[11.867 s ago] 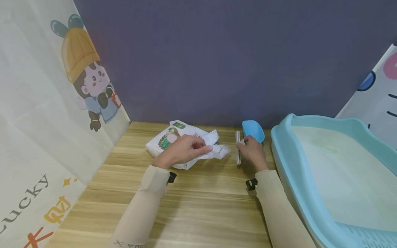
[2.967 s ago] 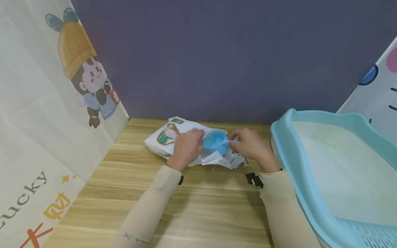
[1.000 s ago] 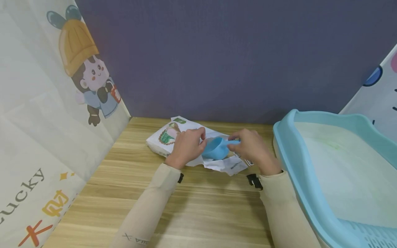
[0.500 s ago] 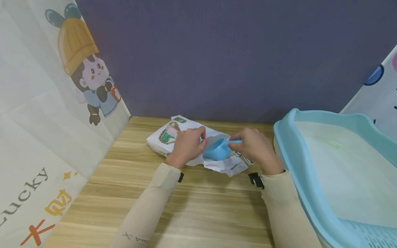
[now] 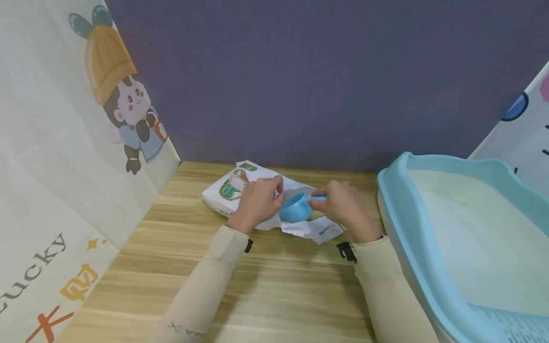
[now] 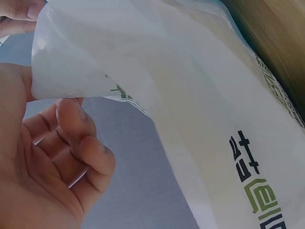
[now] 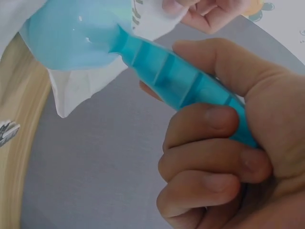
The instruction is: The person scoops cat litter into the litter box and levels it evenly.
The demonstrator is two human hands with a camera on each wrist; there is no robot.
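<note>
A white printed bag (image 5: 236,186) lies on its side on the wooden table, its torn mouth facing right. My left hand (image 5: 257,200) pinches the mouth's upper edge between thumb and fingers; the left wrist view shows the lifted film of the bag (image 6: 157,62). At the opening sits a light blue scoop (image 5: 296,208), its bowl partly inside the bag. My right hand (image 5: 343,205) grips the scoop's ribbed handle (image 7: 176,78), fingers curled round it. What the bowl and bag contain cannot be made out.
A large light blue litter box (image 5: 396,205), with a pale bottom, stands close to the right forearm. A dark panel (image 5: 300,81) rises behind the table (image 5: 279,286). A small printed strip (image 7: 7,131) lies on the table, mostly hidden by the right hand.
Earlier the scoop lay on the table near the litter box; now my right hand holds it at the bag's mouth. Over the last half second it shifted slightly left. My left hand barely moved.
</note>
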